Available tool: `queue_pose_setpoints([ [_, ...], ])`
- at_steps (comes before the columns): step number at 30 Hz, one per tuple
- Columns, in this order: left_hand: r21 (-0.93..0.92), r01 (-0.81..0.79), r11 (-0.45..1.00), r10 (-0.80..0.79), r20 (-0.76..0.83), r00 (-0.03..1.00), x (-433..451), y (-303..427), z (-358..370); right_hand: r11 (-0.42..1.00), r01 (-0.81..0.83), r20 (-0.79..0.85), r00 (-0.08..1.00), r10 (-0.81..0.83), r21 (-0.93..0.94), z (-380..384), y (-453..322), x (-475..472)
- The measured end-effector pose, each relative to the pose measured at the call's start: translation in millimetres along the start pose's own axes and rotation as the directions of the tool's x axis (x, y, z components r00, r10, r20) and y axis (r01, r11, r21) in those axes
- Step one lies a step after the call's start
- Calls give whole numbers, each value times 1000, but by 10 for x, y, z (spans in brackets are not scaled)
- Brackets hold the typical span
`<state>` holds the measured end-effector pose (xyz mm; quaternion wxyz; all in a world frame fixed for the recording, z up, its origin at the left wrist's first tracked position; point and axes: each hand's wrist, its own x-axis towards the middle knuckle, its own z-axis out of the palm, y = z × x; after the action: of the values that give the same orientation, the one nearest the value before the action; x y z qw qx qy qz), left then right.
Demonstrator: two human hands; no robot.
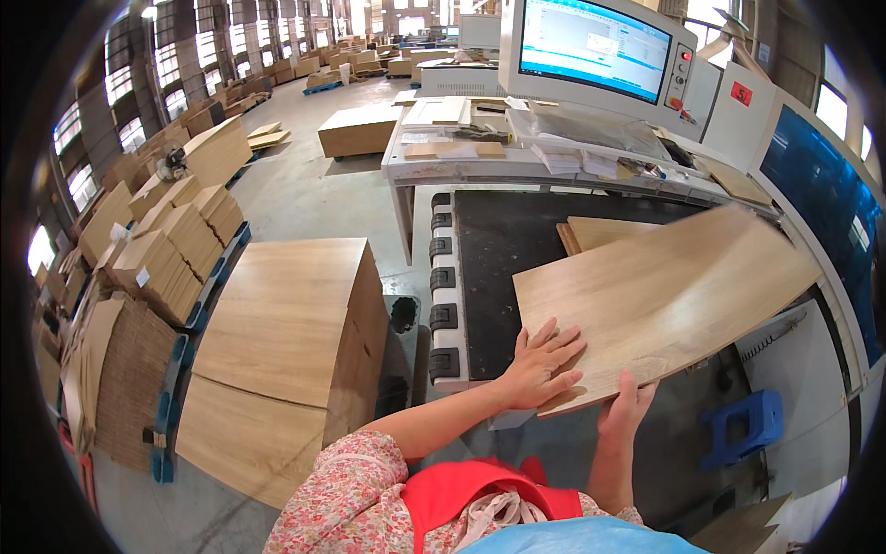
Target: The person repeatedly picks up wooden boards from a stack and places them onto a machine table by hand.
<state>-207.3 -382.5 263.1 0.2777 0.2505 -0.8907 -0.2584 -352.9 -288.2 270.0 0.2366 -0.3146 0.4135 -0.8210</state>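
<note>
A wood-grain board (657,298) lies slantwise before me, its far end blurred. My right hand (626,401) grips its near edge, thumb on top and fingers underneath. Near the board's left corner, my left hand (547,367) rests flat on the top face with fingers spread. Beneath and behind it runs the black conveyor bed (491,242) of a panel machine. More boards (609,232) lie on that bed, partly covered by the one I hold.
To my left stand two stacks of wood-grain boards (277,298). A white worktable (394,163) with papers and tools lies beyond the bed. A monitor (595,52) rises behind it. At right are a blue plastic stool (744,426) and the machine's housing (734,124).
</note>
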Motion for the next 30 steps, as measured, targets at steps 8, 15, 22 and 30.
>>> queue_pose_setpoints([
  [8, 135, -173, 976, 187, -103, 977, 84, 186, -56, 895, -360, -48, 922, 385, 265, -407, 175, 18],
  [15, 213, -245, 946, 292, -231, 928, -128, 170, 378, 842, -532, -20, 845, 535, 90, -631, 282, 83],
  [22, 309, -199, 930, 287, -271, 919, 548, 83, 654, 680, -720, 98, 674, 732, -137, -956, 282, 74],
  [30, 231, -243, 942, 289, -192, 938, 1347, 55, 1015, 472, -808, 143, 452, 880, -353, -1446, 648, -505],
])
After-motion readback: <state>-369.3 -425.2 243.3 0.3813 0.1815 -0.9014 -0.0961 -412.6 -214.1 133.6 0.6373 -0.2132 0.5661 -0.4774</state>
